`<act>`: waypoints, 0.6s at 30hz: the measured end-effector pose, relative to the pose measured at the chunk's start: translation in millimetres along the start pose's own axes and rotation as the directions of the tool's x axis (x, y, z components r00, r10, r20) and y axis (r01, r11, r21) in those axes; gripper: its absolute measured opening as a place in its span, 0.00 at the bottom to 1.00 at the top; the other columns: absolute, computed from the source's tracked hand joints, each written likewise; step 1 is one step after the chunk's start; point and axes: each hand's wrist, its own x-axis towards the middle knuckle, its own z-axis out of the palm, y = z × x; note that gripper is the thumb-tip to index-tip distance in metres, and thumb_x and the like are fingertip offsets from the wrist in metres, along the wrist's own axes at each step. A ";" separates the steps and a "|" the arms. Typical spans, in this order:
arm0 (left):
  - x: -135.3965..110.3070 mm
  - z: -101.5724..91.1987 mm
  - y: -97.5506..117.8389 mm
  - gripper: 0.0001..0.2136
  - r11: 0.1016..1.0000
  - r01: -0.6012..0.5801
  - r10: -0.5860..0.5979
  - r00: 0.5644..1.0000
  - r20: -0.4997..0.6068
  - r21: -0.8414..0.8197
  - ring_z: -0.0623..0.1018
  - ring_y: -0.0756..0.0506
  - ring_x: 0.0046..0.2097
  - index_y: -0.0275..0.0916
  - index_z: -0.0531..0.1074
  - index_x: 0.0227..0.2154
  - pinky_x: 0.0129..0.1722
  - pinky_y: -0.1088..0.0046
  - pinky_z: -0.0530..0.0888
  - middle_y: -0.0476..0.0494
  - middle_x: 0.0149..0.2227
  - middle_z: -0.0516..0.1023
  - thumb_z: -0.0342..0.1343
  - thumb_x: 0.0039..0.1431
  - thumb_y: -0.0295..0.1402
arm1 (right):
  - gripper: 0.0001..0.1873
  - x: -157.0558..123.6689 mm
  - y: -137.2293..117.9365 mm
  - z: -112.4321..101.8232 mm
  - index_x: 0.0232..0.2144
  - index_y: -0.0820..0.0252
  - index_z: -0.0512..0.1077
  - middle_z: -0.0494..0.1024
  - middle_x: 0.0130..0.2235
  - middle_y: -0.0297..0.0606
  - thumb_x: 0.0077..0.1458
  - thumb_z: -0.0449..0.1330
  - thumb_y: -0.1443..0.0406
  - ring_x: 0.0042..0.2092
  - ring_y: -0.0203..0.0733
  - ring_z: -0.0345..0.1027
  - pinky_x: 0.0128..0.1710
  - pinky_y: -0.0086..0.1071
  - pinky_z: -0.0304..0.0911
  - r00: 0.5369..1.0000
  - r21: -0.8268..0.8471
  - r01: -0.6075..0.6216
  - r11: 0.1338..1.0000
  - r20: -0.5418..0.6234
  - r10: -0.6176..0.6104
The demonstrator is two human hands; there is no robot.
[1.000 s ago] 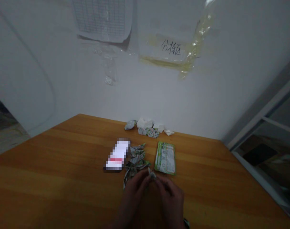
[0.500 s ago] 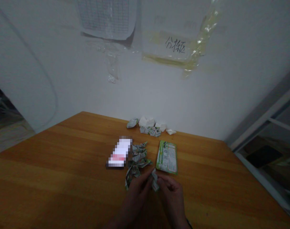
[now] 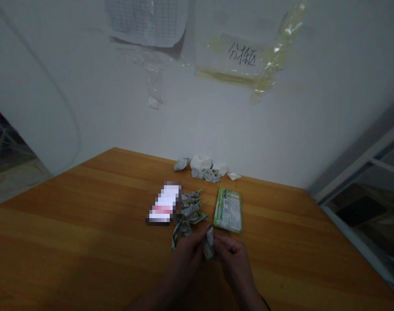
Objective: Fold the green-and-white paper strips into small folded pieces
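Between my two hands is a small crumpled piece of printed white-and-green wrapper [image 3: 209, 244], raised a little over the table. My left hand [image 3: 189, 255] grips its left side with thumb and fingers. From the right, my right hand [image 3: 233, 255] pinches its other edge. Several crumpled printed wrappers [image 3: 190, 207] lie just beyond my left hand. A flat green-and-white printed packet [image 3: 228, 211] rests beyond my right hand. Part of the held piece is hidden by my fingers.
A phone [image 3: 164, 204] with a lit, blurred screen lies left of the wrappers. Crumpled white tissues [image 3: 201, 163] and printed scraps [image 3: 205, 174] sit against the wall [image 3: 135, 129] at the wooden table's [image 3: 87, 207] back edge. A framed rack [image 3: 372, 207] stands at the right.
The held wrapper piece has turned slightly and sits more upright between my fingers. My view has tilted a little downward; the things on the table lie where they were.
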 end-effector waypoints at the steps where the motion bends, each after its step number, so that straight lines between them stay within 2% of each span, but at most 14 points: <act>1: -0.6 -0.1 1.5 0.19 1.000 -0.010 0.009 1.000 0.010 0.023 0.80 0.43 0.42 0.42 0.72 0.51 0.44 0.70 0.74 0.41 0.42 0.81 0.46 0.59 0.25 | 0.16 -0.6 -0.1 -0.1 0.35 0.61 0.81 0.82 0.30 0.41 0.47 0.67 0.56 0.30 0.43 0.74 0.32 0.34 0.69 1.000 -0.002 0.008 1.000 0.000 -0.008; 4: -2.9 0.4 1.5 0.24 0.976 -0.070 0.070 0.998 0.007 0.208 0.77 0.42 0.48 0.43 0.66 0.57 0.47 0.67 0.74 0.38 0.51 0.75 0.47 0.57 0.23 | 0.16 -1.5 0.9 -0.6 0.38 0.61 0.80 0.82 0.32 0.41 0.50 0.65 0.56 0.31 0.43 0.74 0.32 0.33 0.69 0.999 -0.003 0.032 0.999 -0.017 -0.032; 6: -4.7 1.3 -1.5 0.27 0.914 -0.118 0.131 0.991 -0.007 0.387 0.74 0.39 0.52 0.45 0.63 0.59 0.48 0.63 0.74 0.35 0.57 0.69 0.48 0.55 0.22 | 0.17 -1.5 1.5 -0.3 0.39 0.61 0.79 0.82 0.33 0.42 0.50 0.65 0.57 0.32 0.44 0.74 0.32 0.34 0.69 0.999 0.018 0.030 0.999 -0.032 -0.030; 9: -7.3 3.1 -5.5 0.26 0.813 -0.198 0.228 0.974 0.014 0.548 0.73 0.38 0.53 0.47 0.63 0.58 0.48 0.60 0.73 0.36 0.54 0.72 0.48 0.57 0.22 | 0.17 -1.1 1.4 2.3 0.39 0.62 0.79 0.82 0.32 0.42 0.48 0.67 0.58 0.31 0.45 0.75 0.34 0.36 0.70 0.999 0.063 0.040 0.997 -0.018 -0.039; 12: -9.8 6.0 -5.2 0.25 0.800 -0.242 0.244 0.967 0.070 0.549 0.76 0.38 0.49 0.48 0.62 0.59 0.46 0.61 0.75 0.37 0.52 0.75 0.48 0.59 0.24 | 0.18 -0.2 2.1 5.6 0.40 0.61 0.78 0.82 0.32 0.42 0.45 0.68 0.62 0.32 0.44 0.76 0.35 0.36 0.70 0.992 0.032 0.100 0.994 -0.074 -0.098; 15: -12.0 10.3 -3.2 0.24 0.851 -0.225 0.201 0.974 0.100 0.475 0.75 0.37 0.52 0.45 0.60 0.60 0.48 0.62 0.75 0.35 0.56 0.70 0.50 0.60 0.30 | 0.20 0.0 4.7 7.3 0.40 0.60 0.77 0.82 0.35 0.42 0.39 0.69 0.68 0.34 0.45 0.76 0.35 0.35 0.71 0.970 -0.027 0.156 0.987 -0.182 -0.158; 18: -14.0 14.1 -2.9 0.27 0.915 -0.167 0.132 0.984 0.118 0.367 0.73 0.38 0.55 0.43 0.57 0.62 0.50 0.62 0.73 0.35 0.58 0.68 0.52 0.60 0.34 | 0.21 -3.1 4.7 6.9 0.40 0.58 0.78 0.82 0.39 0.42 0.39 0.65 0.72 0.37 0.45 0.76 0.38 0.35 0.71 0.959 -0.117 0.186 0.976 -0.192 -0.206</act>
